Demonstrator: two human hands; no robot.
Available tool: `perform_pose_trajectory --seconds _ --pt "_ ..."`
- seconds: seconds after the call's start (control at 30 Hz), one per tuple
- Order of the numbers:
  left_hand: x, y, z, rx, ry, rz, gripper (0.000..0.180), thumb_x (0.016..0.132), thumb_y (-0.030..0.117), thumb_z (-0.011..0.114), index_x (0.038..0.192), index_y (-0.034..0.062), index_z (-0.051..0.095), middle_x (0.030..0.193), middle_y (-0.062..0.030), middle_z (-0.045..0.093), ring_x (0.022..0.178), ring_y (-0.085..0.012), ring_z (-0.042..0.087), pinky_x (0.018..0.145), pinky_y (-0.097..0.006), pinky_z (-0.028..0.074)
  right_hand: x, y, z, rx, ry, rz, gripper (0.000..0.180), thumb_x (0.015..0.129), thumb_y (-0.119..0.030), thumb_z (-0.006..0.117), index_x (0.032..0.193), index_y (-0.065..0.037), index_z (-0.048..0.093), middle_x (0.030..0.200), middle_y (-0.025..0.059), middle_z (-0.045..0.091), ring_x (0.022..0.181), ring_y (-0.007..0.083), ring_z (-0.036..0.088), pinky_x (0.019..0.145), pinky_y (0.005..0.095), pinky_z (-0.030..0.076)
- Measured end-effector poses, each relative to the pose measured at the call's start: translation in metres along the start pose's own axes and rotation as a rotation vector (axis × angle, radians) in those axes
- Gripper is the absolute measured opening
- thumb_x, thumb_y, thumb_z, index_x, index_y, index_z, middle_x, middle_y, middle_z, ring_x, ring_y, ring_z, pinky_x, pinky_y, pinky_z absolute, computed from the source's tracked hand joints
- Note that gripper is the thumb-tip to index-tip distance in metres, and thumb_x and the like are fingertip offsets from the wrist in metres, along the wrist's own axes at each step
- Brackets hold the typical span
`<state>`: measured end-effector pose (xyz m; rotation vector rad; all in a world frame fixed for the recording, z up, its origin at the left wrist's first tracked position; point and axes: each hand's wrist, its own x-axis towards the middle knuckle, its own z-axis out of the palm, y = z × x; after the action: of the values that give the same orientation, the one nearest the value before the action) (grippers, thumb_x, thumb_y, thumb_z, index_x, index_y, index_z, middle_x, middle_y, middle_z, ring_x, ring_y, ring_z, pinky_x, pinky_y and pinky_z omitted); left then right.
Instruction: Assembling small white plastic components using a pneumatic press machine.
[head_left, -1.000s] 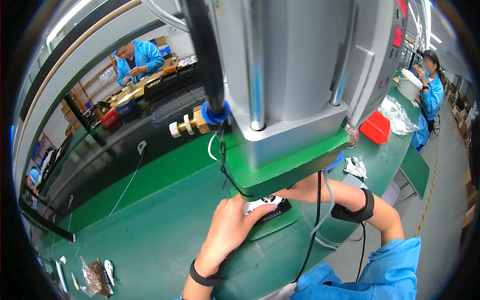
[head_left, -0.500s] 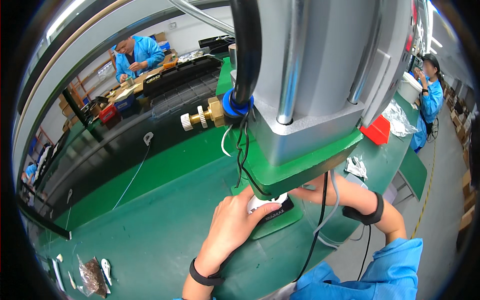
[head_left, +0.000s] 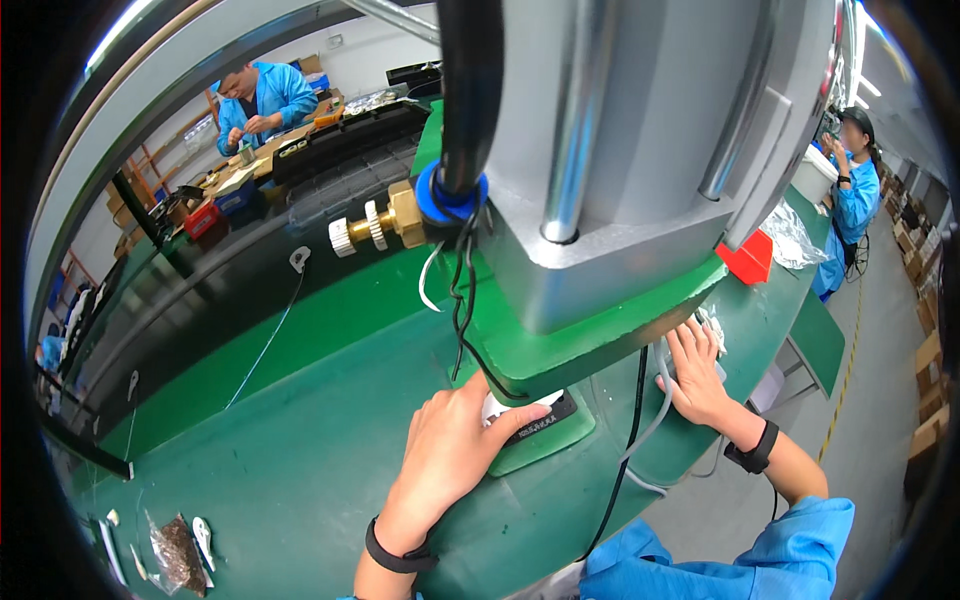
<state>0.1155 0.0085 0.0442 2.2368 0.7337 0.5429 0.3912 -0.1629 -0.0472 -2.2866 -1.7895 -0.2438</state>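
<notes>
My left hand is closed on a white plastic part, thumb along its near side. The part sits on the black fixture of a green base plate, under the head of a grey bench press. The press head hides the far side of the part and some of my fingertips. Off to the right, my right hand lies with fingers spread, on or just above a pale grey object mostly covered by it. White pieces lie just beyond its fingertips.
A black cable and a grey one run down beside the base. A red bin and clear plastic bags stand at the right. A bag of small brown parts lies at lower left. Two co-workers in blue work farther off.
My right hand has left the press fixture and moved right to the pale grey object, its fingers now spread. My left hand stays on the white part. The view has shifted slightly.
</notes>
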Motion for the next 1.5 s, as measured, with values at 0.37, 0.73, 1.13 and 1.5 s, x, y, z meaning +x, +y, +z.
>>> perform_pose_trajectory --seconds 0.37,0.73,1.13,1.5 --pt "-0.01 0.01 -0.006 0.18 -0.029 -0.058 0.04 0.081 0.031 0.062 0.108 0.001 0.055 0.066 -0.015 0.06 0.056 -0.0307 0.057 0.054 -0.035 0.043 0.003 -0.003 -0.011 0.133 0.062 0.007 0.068 0.084 -0.036 0.045 0.136 0.002 0.022 0.142 0.0164 0.023 0.127 0.0347 0.022 0.103 0.0467 0.013" --pt "-0.021 0.009 -0.012 0.338 0.009 -0.052 0.028 0.084 0.027 0.056 0.082 -0.0008 0.054 0.056 -0.018 0.052 0.057 -0.0386 0.051 0.05 -0.041 0.037 0.004 -0.009 -0.011 0.163 0.057 0.023 0.07 0.081 -0.029 0.05 0.136 0.001 0.021 0.141 0.0157 0.026 0.126 0.035 0.024 0.103 0.0445 0.016" --pt "-0.009 -0.075 -0.098 0.273 0.036 -0.494 0.035 0.088 0.033 0.048 0.079 -0.0008 0.052 0.074 -0.0176 0.056 0.068 -0.0284 0.053 0.064 -0.038 0.041 0.002 -0.001 -0.004 0.197 0.056 0.068 0.076 0.076 -0.027 0.055 0.136 0.004 0.019 0.133 0.0241 0.03 0.124 0.0368 0.025 0.103 0.0455 0.018" --pt "0.1 -0.216 -0.098 0.492 0.032 -0.827 0.083 0.071 0.056 0.061 0.133 0.007 0.036 0.144 -0.0099 0.021 0.13 -0.0288 0.026 0.099 -0.056 0.024 0.004 -0.006 -0.006 0.221 0.045 0.085 0.081 0.074 -0.03 0.058 0.135 0.007 0.019 0.134 0.0231 0.03 0.123 0.0366 0.026 0.102 0.0445 0.019"
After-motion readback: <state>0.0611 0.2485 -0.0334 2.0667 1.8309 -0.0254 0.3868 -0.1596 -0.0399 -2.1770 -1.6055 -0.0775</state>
